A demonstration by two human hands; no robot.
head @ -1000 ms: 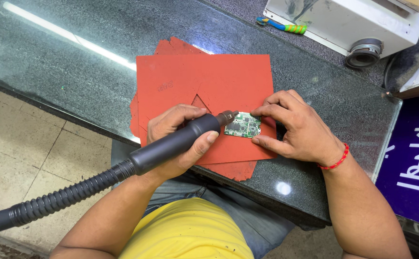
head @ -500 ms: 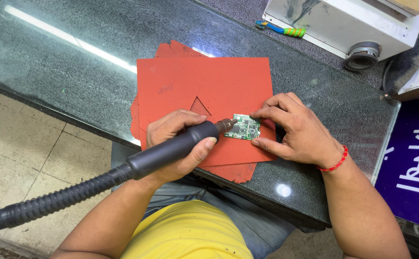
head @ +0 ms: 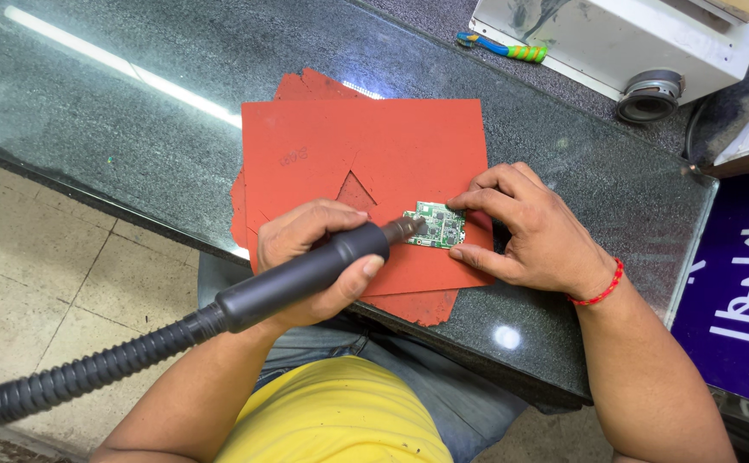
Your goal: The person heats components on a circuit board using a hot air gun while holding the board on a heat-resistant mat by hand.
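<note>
L hand [head: 310, 249] wrapped round black hot-air handle [head: 301, 276], nozzle tip over left edge of small green circuit board [head: 435, 225]. Board lies flat on red mat [head: 374, 154], near its right-front edge, on dark glass-topped table [head: 117, 129]. R hand [head: 533, 231] not gripping; fingertips and thumb pin board's right side. Ribbed hose [head: 74, 381] trails off lower left.

a dark glass-topped counter [head: 117, 129] mirrors a long ceiling light; beige tiled floor [head: 40, 283] lies beneath, worn and stained.
</note>
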